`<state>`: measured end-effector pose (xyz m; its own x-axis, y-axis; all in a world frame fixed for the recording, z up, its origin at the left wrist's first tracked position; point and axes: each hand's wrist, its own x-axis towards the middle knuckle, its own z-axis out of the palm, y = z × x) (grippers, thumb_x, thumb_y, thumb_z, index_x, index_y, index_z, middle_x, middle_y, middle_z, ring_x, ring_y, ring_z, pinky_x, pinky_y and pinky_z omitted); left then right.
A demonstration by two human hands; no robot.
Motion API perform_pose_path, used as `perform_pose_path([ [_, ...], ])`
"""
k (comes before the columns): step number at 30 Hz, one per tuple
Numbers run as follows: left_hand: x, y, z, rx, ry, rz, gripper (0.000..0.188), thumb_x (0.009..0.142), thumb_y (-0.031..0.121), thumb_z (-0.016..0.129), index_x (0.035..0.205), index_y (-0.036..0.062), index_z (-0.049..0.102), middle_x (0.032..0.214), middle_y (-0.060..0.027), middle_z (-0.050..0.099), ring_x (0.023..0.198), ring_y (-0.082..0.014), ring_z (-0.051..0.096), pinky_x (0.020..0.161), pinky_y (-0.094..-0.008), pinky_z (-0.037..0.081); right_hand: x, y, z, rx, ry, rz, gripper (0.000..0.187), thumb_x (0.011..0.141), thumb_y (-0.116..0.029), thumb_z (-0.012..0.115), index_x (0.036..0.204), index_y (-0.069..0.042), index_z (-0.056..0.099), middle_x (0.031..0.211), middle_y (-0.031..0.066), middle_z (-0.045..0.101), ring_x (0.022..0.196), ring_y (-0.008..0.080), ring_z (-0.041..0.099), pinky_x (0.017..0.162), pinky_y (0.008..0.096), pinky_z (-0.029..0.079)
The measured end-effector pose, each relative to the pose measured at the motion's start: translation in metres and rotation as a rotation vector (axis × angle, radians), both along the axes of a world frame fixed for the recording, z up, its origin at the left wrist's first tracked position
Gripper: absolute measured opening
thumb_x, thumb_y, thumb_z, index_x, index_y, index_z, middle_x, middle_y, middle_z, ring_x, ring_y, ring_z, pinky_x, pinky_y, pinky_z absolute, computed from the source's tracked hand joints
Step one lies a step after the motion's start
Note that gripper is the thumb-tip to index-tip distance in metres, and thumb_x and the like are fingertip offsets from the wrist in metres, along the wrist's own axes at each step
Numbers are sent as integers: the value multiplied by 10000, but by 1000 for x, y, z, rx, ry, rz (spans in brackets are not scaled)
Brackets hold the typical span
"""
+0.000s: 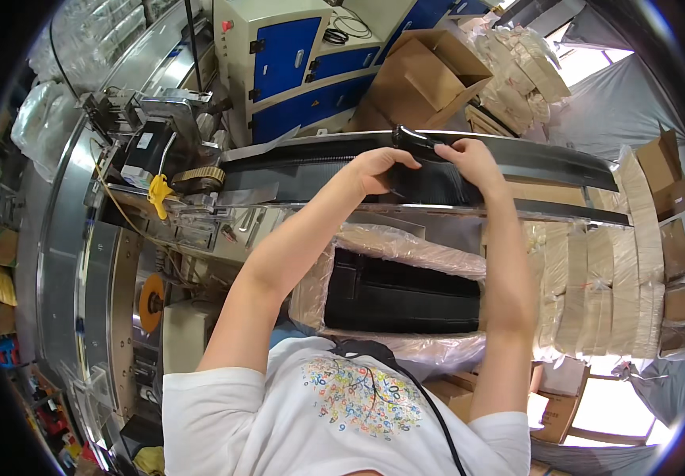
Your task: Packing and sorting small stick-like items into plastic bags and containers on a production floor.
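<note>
Both of my hands are over a long metal-edged track, holding a black glossy piece (438, 184) whose exact kind I cannot make out. My left hand (382, 170) grips its left side, thumb and fingers closed. My right hand (473, 165) pinches its upper right part, near a shiny black rolled end (411, 138) at the far edge of the track. The piece looks smeared by motion on its lower right. Between my forearms stands a carton lined with clear plastic (414, 242), packed with black glossy pieces (406, 293).
A machine head with a brush-like roller (200, 176) and a yellow rag (159, 196) sits left of the track. Blue-doored cabinets (288, 59) and an open carton (426, 75) stand beyond. Wrapped bundles (588, 285) are stacked at right. An orange disc (151, 302) is at lower left.
</note>
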<state>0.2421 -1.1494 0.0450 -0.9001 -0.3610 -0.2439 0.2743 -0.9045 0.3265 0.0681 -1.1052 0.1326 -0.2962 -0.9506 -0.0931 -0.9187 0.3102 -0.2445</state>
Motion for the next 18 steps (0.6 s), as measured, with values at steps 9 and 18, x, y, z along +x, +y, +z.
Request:
perform_pose_path([
  [9,18,2,-22,-169,74,-10,296,648,-106,553,916,19,576,889,-90,598,826,-212,576,786,-311,461,90,5,-26,-39,420,-250,1054,595,-648,628,1326,11,251,1233,186,433,1190,306,379,924,529,303],
  [18,48,86,-47,-1952,-876,586,610,761,217,597,1266,-20,351,1334,-211,338,1265,-366,276,1035,-498,193,102,3,-66,-330,575,-151,1040,586,-685,608,1259,56,327,1102,220,508,1022,356,496,842,510,374],
])
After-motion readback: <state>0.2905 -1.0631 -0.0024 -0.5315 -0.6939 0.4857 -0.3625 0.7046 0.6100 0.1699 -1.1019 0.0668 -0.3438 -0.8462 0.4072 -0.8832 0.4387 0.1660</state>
